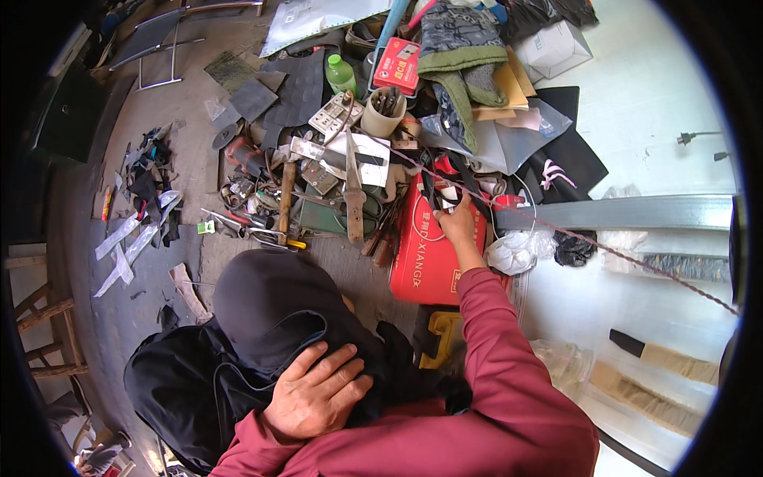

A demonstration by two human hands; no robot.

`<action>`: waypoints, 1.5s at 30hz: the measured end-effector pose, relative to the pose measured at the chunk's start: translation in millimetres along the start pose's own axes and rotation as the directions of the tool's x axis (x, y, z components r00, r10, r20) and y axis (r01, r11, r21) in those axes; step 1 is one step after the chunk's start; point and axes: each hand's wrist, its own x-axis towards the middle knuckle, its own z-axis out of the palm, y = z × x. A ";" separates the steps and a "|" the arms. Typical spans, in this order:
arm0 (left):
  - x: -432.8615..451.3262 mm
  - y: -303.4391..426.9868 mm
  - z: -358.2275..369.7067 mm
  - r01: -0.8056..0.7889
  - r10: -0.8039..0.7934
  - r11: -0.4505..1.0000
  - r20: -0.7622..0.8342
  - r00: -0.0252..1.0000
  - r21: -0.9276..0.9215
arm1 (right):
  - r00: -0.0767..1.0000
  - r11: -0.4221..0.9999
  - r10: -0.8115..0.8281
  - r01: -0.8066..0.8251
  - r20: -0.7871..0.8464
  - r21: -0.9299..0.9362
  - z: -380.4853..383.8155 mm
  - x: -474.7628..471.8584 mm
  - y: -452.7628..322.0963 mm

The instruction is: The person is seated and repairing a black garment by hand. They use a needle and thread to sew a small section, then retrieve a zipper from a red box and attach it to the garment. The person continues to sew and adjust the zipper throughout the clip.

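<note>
My right hand [458,225] reaches over a red case [420,262] that bears writing. Its fingertips touch black straps [430,197] and come close to a small white piece [449,193] on the case; whether they grip is not clear. A thin white cord [417,220] loops around there. In front of me a person in a dark cap [268,298] and a black jacket [173,381] bends forward. My left hand [322,387] rests on the dark cloth behind this person's head, fingers spread a little.
Beyond the person lie a hammer with a wooden handle [287,200], a cup of tools [381,119], a power strip [335,113] and a green bottle [341,74]. A braided cord [566,231] crosses to the right past a metal rail [620,213]. Brushes [644,396] lie at right, scraps [128,238] at left.
</note>
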 end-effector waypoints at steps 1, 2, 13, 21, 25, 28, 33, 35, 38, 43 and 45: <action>0.2 0.1 -0.1 0.005 -0.005 1.000 -0.003 1.000 -0.009 | 1.000 0.999 0.017 -0.016 0.022 -0.050 -0.8 -0.8 -2.5; 0.4 0.1 -0.4 0.009 -0.009 1.000 0.003 1.000 -0.009 | 1.000 0.996 0.012 -0.014 -0.021 -0.084 0.1 -1.5 -4.4; 4.8 0.0 0.1 0.008 -0.008 1.000 -0.006 1.000 0.005 | 1.000 0.988 -0.016 0.012 -0.021 -0.156 -8.8 -13.8 29.8; 5.9 -0.4 1.1 0.001 -0.001 1.000 -0.009 1.000 0.011 | 0.947 0.988 -0.151 0.142 -0.283 -0.055 -40.0 19.6 46.8; 7.4 0.1 1.8 0.004 -0.004 1.000 -0.013 1.000 0.006 | 0.957 0.960 -0.257 0.238 -0.131 -0.145 -39.4 46.0 44.4; 8.1 -0.1 1.5 0.006 -0.006 1.000 -0.007 1.000 0.004 | 0.990 0.957 -0.139 0.142 0.027 -0.254 -35.1 53.8 33.4; 8.0 -2.0 1.6 0.003 -0.003 1.000 0.002 1.000 -0.003 | 0.987 0.900 -0.042 0.104 0.155 -0.423 -36.7 50.2 25.9; 7.9 -2.4 2.3 0.001 -0.001 1.000 -0.002 1.000 -0.010 | 0.988 0.883 -0.025 0.094 0.153 -0.460 -36.6 46.2 29.5; 8.3 -2.5 4.4 -0.004 0.004 1.000 -0.021 1.000 -0.001 | 0.990 0.952 -0.115 0.134 0.083 -0.274 -38.9 41.7 37.0; 8.1 -3.4 4.6 -0.021 0.021 1.000 -0.011 1.000 0.004 | 0.978 0.970 -0.131 0.161 -0.164 0.185 -47.8 32.1 37.1; 8.1 -3.9 4.3 -0.029 0.029 1.000 -0.009 1.000 0.000 | 0.973 0.917 -0.069 0.150 -0.222 0.370 -56.7 27.8 32.2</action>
